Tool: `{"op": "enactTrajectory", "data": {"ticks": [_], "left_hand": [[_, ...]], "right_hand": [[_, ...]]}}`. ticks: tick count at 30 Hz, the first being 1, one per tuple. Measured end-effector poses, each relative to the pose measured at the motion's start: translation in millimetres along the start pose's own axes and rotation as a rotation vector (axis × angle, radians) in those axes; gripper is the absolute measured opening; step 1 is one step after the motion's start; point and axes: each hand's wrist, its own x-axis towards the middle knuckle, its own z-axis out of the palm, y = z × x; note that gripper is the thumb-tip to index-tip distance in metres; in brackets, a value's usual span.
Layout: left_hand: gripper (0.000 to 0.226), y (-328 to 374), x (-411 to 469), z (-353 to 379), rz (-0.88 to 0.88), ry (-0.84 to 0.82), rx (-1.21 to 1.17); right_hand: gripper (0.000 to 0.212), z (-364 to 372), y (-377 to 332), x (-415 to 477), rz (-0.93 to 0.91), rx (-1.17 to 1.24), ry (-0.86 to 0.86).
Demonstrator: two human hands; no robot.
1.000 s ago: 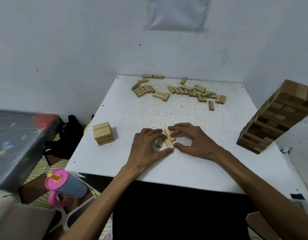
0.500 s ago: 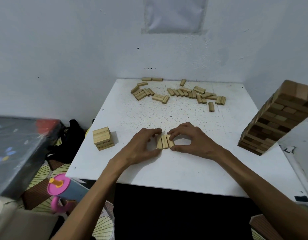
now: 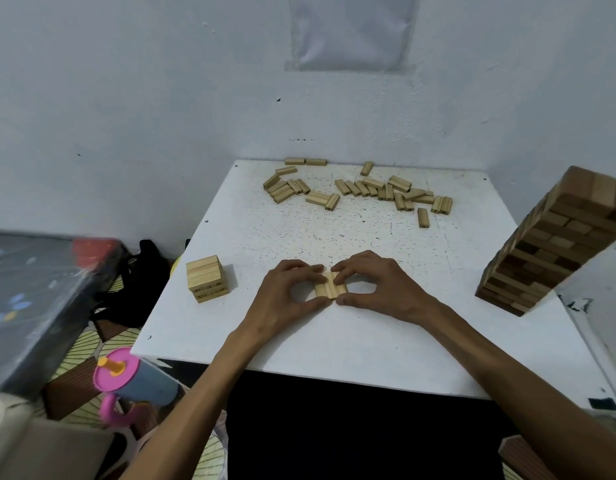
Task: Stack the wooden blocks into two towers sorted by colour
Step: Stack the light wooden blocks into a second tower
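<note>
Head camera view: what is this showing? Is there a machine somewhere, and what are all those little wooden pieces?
There is no machine here. A person wears a camera on the head, so you look down at their own two hands. The left hand and right hand pinch a row of three pale blocks lying flat on the white table. To the left stands a short pale stack. On the right is a tall tower of mixed pale and dark blocks. More loose pale blocks lie scattered near the far edge.
</note>
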Motion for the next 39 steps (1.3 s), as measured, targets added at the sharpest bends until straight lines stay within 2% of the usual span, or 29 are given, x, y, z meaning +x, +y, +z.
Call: {"op": "enactTrajectory", "data": {"ticks": [3,5,17,25,34,39], "left_hand": [[0.036,-5,-1,5,0.021,0.056,0.17],[0.035,-4,-2,7,0.016,0.069,0.196],[0.033,-2,-6,-3,0.025,0.061,0.017],[0.028,0,-16,-59,0.052,0.076,0.047],[0.033,-25,-39,-120,-0.006,0.154,0.073],[0.029,-41,-50,-143,-0.06,0.176,0.08]], "right_hand": [[0.033,-3,-1,1,0.011,-0.005,-0.031],[0.032,-5,-2,3,0.029,-0.006,-0.049],[0.031,6,-13,7,-0.045,0.079,0.027],[0.032,19,-36,49,-0.26,0.088,0.026],[0.031,62,-67,103,-0.295,0.166,-0.052],[0.03,86,-79,126,-0.302,0.148,-0.098]]}}
